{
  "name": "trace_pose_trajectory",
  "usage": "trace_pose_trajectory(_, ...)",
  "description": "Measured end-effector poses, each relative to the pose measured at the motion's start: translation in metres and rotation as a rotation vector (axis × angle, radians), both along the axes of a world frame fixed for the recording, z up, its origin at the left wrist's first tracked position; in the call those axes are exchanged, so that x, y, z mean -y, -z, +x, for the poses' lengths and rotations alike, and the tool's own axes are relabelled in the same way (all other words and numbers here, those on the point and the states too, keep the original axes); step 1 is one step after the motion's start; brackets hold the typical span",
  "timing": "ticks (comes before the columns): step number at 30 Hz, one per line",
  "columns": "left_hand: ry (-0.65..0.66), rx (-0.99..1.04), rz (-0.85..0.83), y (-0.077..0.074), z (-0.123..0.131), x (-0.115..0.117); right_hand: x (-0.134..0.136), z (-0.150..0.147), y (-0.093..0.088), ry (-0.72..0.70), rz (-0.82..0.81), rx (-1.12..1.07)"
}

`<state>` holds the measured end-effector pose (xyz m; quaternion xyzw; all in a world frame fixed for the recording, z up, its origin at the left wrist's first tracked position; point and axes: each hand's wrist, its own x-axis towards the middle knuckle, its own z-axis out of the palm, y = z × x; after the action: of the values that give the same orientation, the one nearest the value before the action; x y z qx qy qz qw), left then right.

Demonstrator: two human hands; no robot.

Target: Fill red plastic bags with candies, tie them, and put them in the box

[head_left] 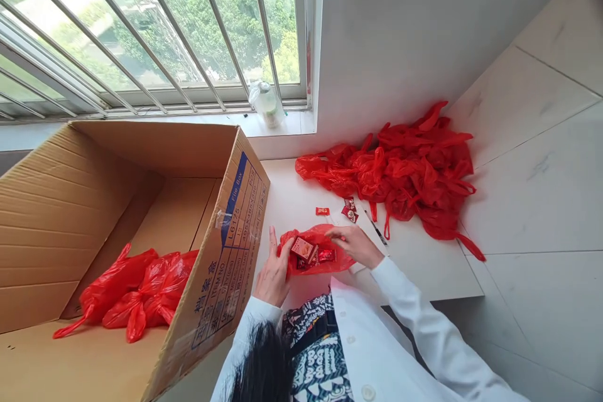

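Note:
In front of my body a red plastic bag (347, 262) lies spread open on the white table. Inside it are a small red box (304, 249) with a picture on its face and a shiny red packet (326, 255). My left hand (274, 275) grips the bag's left side, its thumb beside the small box and one finger stretched out. At the bag's right rim, my right hand (355, 244) has its fingers pinched together on the plastic. Just beyond the bag lie a small red packet (323, 211) and some dark red packets (349, 209).
A big cardboard box (238, 264) stands open on the left, with several filled, tied red bags (141, 292) inside. Heaped against the wall are many red plastic bags (405, 169). A pen (378, 230) lies right of the packets. On the windowsill stands a bagged container (267, 105).

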<state>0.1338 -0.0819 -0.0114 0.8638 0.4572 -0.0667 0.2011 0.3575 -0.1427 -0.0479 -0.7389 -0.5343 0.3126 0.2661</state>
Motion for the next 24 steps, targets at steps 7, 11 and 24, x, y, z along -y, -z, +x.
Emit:
trace_pose_trajectory(7, -0.295, 0.041, 0.077, 0.008, -0.036, 0.005, 0.040, 0.006, 0.007, 0.212, -0.169, 0.262)
trace_pose_trajectory(11, -0.254, 0.154, 0.070, 0.002, -0.044, 0.000, 0.034, -0.004, -0.010, 0.239, -0.077, -0.094)
trace_pose_trajectory(24, 0.037, 0.622, 0.104, -0.005, -0.006, -0.024, 0.001, -0.045, -0.065, 0.171, 0.196, -0.030)
